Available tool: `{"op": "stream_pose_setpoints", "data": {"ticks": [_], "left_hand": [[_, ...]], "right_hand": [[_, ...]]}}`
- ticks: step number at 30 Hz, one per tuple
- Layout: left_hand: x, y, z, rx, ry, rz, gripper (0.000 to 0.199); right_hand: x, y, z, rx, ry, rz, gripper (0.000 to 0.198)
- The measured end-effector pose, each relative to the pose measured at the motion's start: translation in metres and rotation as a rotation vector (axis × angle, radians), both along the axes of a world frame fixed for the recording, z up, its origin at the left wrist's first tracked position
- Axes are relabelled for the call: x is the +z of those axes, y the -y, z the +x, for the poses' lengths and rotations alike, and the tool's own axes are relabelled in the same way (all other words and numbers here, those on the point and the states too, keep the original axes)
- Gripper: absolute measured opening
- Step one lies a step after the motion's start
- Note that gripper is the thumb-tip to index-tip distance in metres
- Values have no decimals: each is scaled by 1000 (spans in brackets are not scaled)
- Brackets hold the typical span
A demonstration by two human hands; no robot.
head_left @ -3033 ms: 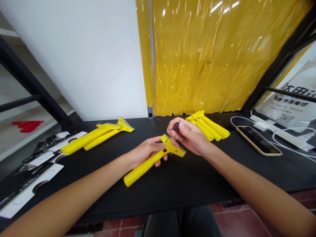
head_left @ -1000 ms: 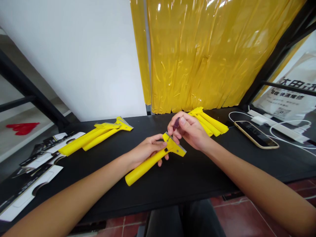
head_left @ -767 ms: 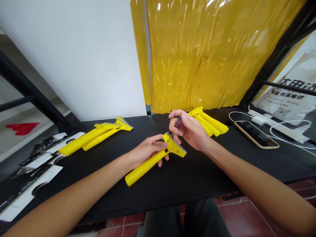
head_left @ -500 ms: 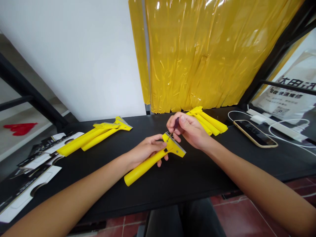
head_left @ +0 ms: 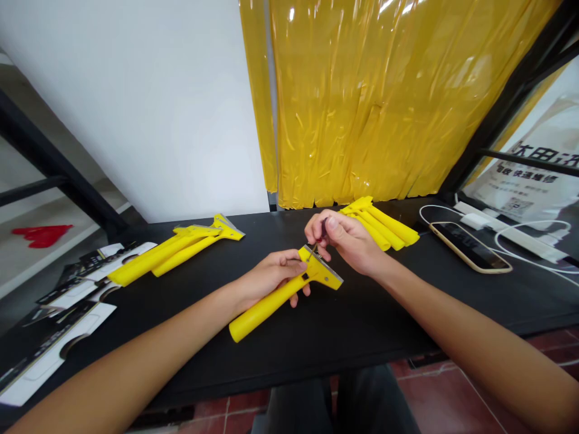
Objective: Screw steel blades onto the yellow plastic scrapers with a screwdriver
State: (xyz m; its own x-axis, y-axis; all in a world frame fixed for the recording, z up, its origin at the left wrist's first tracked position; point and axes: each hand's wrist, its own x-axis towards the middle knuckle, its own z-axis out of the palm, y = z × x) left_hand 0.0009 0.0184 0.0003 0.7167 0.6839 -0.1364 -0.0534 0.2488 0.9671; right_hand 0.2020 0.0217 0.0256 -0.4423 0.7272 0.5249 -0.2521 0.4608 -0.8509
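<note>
My left hand (head_left: 278, 274) is closed around the neck of a yellow scraper (head_left: 266, 307), whose wide head with a metal edge points up and to the right. Between the fingers and thumb of my right hand (head_left: 341, 235) is a small screwdriver (head_left: 315, 247) with a dark reddish handle, mostly hidden by the fingers. Its thin shaft slants down to a screw on the scraper's head. Behind my right hand lie several yellow scrapers (head_left: 393, 226), their heads partly covered. More yellow scrapers (head_left: 181, 256) lie stacked to the left.
Black-and-white printed cards (head_left: 58, 355) are spread at the table's left side. On the right lie a phone (head_left: 470, 246), white cables and a power strip (head_left: 534, 232). A yellow plastic curtain (head_left: 362, 108) and a white panel (head_left: 149, 102) stand behind the black table (head_left: 384, 337).
The whole view has shifted slightly. Both hands keep their grips, and the right fingers have turned a little around the screwdriver's handle.
</note>
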Motion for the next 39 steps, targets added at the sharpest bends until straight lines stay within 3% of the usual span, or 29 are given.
{"op": "stream_pose_setpoints", "data": {"ticks": [8,15,22,26,39], "left_hand": [[-3,0,1,42,-1,-16,32],[-1,1,0,16,-9,2,30],[-3,-1,2,58,-29,-7,27],[-4,-2,2,65,-48,-14,28],[-1,-4,3,144,-80,-97,21]], "right_hand": [[4,2,-1,46,-117,-145,24],[1,1,0,6,-66,-112,35],[1,1,-2,-27,-5,-30,19],[4,2,0,-120,63,24,22],[3,3,0,-166,74,16,24]]}}
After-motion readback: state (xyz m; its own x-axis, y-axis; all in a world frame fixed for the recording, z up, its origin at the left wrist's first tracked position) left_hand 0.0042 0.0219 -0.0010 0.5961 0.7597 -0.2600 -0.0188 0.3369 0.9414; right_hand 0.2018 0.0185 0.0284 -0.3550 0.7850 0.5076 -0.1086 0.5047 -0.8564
